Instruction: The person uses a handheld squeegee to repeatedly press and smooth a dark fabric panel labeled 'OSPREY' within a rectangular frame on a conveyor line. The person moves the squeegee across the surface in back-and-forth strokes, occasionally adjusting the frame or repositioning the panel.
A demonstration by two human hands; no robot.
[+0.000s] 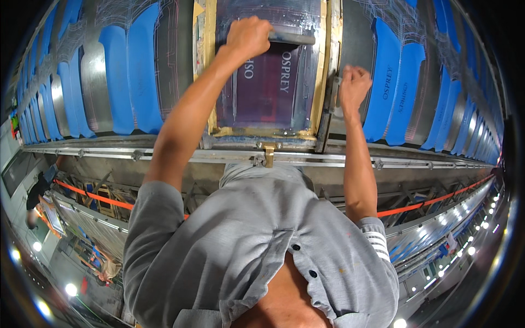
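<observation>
My left hand is closed around the left end of a squeegee, a grey bar lying across a printing screen. The screen has a worn yellowish frame and a dark purple mesh with pale lettering, and the squeegee rests near its far part. Just right of the frame, my right hand is curled into a fist above the table. A small pale metal piece sits beside it on the frame's side; whether the fingers hold anything is hidden.
Blue fabric pieces lie flat on the long dark table on the left, with more blue pieces on the right. A metal rail runs along its near edge. Behind me stretch an orange strip and another long table; people stand at lower left.
</observation>
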